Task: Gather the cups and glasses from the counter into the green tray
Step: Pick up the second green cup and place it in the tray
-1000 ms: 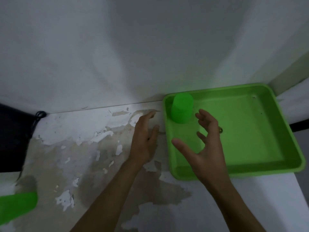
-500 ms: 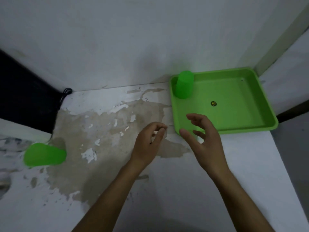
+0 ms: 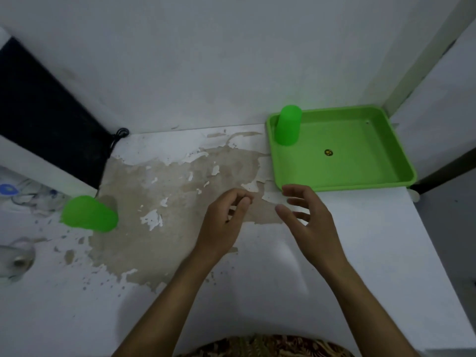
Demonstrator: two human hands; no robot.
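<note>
One green cup [image 3: 88,213] is being left far off the left hand [image 3: 221,222]; both hands, right hand [image 3: 309,220] included, are being held empty and loosely spread, so it's probably best grabbed around its middle.

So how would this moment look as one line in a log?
left hand: empty | right hand: empty | green plastic tray: one upturned green plastic cup | second green cup: on counter, far left
</note>
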